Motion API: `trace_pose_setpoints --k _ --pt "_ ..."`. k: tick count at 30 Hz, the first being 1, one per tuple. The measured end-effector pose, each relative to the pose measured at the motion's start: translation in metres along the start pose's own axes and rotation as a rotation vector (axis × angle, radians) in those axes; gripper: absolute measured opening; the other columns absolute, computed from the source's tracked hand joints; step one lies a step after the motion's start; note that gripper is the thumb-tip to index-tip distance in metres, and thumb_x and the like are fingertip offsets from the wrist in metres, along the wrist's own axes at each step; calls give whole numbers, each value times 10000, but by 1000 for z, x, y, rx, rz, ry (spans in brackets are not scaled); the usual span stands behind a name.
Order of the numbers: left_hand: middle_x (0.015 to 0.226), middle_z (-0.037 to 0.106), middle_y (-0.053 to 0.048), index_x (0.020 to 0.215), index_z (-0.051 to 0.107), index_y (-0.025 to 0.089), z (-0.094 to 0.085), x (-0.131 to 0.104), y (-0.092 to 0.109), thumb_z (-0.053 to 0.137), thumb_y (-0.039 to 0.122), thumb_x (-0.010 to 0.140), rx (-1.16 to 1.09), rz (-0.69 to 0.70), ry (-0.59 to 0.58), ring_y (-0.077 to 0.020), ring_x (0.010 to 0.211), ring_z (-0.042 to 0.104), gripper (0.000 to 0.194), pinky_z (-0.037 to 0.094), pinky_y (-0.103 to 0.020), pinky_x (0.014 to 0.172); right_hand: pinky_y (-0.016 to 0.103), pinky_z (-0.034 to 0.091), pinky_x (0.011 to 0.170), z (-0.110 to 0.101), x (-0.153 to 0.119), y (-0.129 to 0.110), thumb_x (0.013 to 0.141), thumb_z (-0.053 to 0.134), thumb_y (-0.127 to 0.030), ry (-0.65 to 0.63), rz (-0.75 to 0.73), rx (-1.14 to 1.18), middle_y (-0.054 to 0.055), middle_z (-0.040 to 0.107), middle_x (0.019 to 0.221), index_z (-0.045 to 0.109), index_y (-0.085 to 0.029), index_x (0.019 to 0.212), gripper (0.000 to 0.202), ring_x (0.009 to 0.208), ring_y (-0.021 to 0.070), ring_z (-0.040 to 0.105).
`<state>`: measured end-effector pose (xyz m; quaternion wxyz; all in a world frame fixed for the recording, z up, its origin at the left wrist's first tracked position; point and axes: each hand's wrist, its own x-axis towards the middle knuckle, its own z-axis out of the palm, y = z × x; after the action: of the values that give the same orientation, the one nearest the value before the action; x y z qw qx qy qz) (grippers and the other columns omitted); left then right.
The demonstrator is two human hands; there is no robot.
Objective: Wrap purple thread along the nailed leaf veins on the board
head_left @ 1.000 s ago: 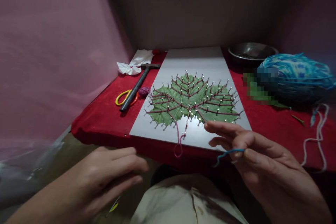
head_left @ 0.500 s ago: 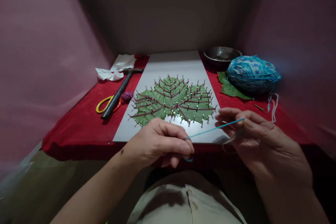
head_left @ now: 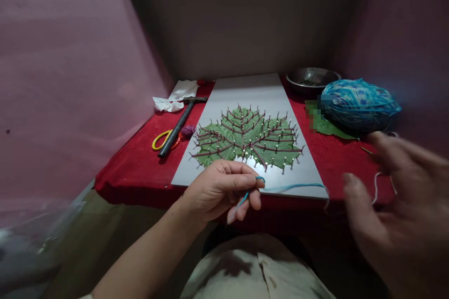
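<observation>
My left hand [head_left: 228,189] pinches a blue strand of yarn [head_left: 298,186] between thumb and forefinger, above the near edge of a white board [head_left: 252,91]. The strand trails right across the board's front corner. My right hand [head_left: 396,196], smeared by motion, is spread apart with no yarn seen in it, over the right side of the table. On the board lies a green leaf [head_left: 231,126] ringed with many upright nails [head_left: 287,113], dark red thread running between them along its veins. A blue and white ball of yarn [head_left: 359,105] sits beyond my right hand.
A hammer [head_left: 178,126] lies across yellow and orange-handled scissors [head_left: 161,140], beside a small purple yarn ball [head_left: 188,131]. Crumpled white paper [head_left: 168,104] is at the back left. A metal bowl [head_left: 312,77] stands back right, near another leaf [head_left: 333,127]. Red cloth [head_left: 133,168] covers the table.
My right hand has let go of the yarn and swung right toward the yarn ball. The strand, taut before, now hangs slack. My left hand keeps its pinch. The view has shifted left.
</observation>
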<state>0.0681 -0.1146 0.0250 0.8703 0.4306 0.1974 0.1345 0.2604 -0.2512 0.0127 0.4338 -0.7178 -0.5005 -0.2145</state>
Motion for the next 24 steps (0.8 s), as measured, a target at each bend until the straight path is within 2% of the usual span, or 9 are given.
trace_pose_setpoints --k 2,4,6,7,9,11,15,20,24 --pt "591 691 -66 770 673 79 3 1 -1 658 195 812 10 -18 -8 -90 339 551 124 407 -125 279 391 459 994 3 -6 -20 879 524 -201 -227 -80 294 120 539 1324 426 -247 1430 561 1196 249 544" --pt "565 674 -49 770 668 81 5 1 -2 670 213 811 20 -36 1 -82 338 547 138 404 -114 288 331 522 875 10 -10 -34 888 516 -214 -424 -27 537 105 628 1203 495 -224 1362 474 1046 212 625" --pt "546 657 -38 768 664 82 5 0 -2 684 229 806 20 -52 22 -68 320 521 153 386 -103 287 252 529 669 17 -11 -39 895 531 -270 -575 157 718 54 692 908 645 -202 1116 258 765 155 645" --pt "535 648 -33 766 663 82 4 0 -2 688 230 801 14 -60 29 -60 306 499 154 372 -100 281 219 493 576 20 -11 -39 894 545 -303 -622 262 789 20 663 762 673 -199 979 187 636 122 596" --pt "521 628 -23 769 666 82 0 -2 -2 685 223 799 -14 -78 19 -44 283 448 145 347 -101 269 183 388 459 23 -10 -35 878 582 -358 -680 438 901 -30 544 585 660 -196 795 198 491 72 450" --pt "521 613 -16 788 677 86 -5 -4 -3 682 211 797 -74 -82 -32 -31 278 406 125 339 -104 268 172 313 414 25 -9 -30 850 621 -394 -686 550 972 -51 465 536 656 -196 779 213 457 56 359" --pt "523 603 -7 820 698 103 -10 -4 -11 676 173 795 -241 2 -142 -5 280 341 78 352 -98 288 173 280 403 27 -9 -29 817 654 -416 -623 653 994 -54 431 515 669 -189 807 228 456 58 339" --pt "533 622 -12 858 706 130 -5 1 -23 648 167 813 -286 141 -176 -6 282 370 82 372 -87 329 190 340 415 32 -13 -41 814 650 -376 -495 615 974 -39 481 525 709 -190 864 202 465 77 411" --pt "552 614 22 844 687 160 6 6 -25 620 153 837 -339 248 -139 -2 298 369 67 403 -84 355 210 429 477 37 -23 -44 853 609 -290 -410 455 935 -10 583 632 729 -213 928 162 530 92 507"
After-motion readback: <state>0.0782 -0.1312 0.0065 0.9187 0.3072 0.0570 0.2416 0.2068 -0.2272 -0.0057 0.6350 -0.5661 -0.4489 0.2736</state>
